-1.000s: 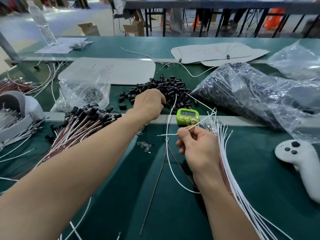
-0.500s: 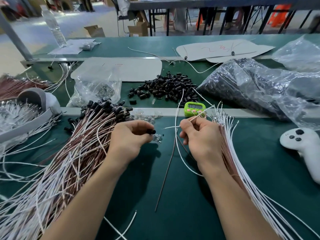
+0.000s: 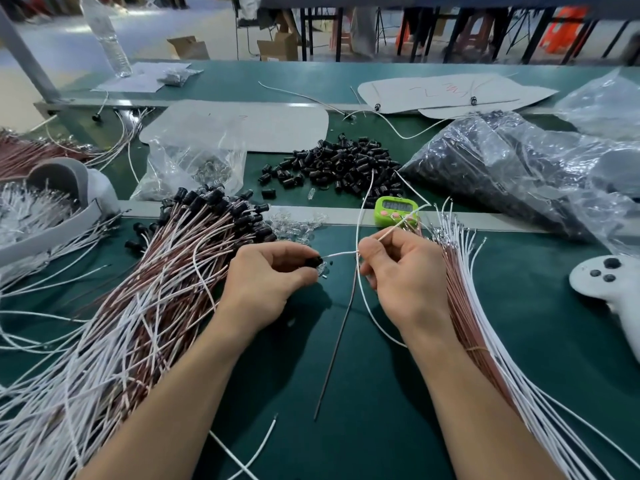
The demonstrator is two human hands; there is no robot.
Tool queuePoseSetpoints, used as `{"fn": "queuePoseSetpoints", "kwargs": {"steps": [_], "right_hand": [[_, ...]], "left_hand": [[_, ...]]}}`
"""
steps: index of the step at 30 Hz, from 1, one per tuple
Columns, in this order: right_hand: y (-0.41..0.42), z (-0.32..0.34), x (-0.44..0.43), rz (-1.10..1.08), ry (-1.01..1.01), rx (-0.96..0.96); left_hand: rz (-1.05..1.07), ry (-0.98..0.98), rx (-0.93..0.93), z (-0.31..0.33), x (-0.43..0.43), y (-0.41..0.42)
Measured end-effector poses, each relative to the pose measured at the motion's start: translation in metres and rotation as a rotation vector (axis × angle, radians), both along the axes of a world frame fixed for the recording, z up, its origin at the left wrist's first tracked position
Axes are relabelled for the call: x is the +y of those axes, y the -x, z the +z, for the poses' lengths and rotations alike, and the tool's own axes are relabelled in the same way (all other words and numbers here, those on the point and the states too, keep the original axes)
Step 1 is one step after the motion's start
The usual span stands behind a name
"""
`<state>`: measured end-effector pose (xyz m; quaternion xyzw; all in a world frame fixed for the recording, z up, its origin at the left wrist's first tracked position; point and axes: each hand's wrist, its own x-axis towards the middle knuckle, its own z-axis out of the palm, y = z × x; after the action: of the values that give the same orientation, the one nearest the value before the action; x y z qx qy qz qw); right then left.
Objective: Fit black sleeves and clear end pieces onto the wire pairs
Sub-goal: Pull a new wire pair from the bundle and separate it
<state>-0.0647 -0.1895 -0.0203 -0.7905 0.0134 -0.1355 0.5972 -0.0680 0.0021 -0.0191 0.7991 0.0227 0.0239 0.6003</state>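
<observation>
one black sleeve [image 3: 312, 262] at centre of frame, pinched in fingertips of left hand [image 3: 266, 275], meeting tip of white wire [image 3: 341, 253]. same wire pinched just behind its end by right hand [image 3: 401, 271], other fingers curled. light, floppy; best gripped close to tip for stiffness. small, hard, likely slippery sleeve; pinch by sides. sleeve pile [image 3: 339, 164] upper centre, clear end pieces [image 3: 298, 223] just above left hand.

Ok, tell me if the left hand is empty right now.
No: the left hand pinches a black sleeve at its fingertips, facing the white wire held by the right hand.
</observation>
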Motion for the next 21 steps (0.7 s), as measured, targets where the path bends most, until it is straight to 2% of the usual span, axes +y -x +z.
{"fn": "queuePoseSetpoints", "kwargs": {"steps": [6, 12, 21], "right_hand": [[0.001, -0.001, 0.003, 0.041, -0.007, 0.026], [0.0, 0.001, 0.004, 0.073, -0.166, 0.073], [0.002, -0.001, 0.01, 0.126, -0.271, 0.125]], "left_hand": [[0.01, -0.011, -0.051, 0.0, -0.005, 0.004], [-0.042, 0.013, -0.038, 0.003, -0.005, 0.005], [-0.059, 0.083, -0.089, 0.006, -0.006, 0.008]]}}
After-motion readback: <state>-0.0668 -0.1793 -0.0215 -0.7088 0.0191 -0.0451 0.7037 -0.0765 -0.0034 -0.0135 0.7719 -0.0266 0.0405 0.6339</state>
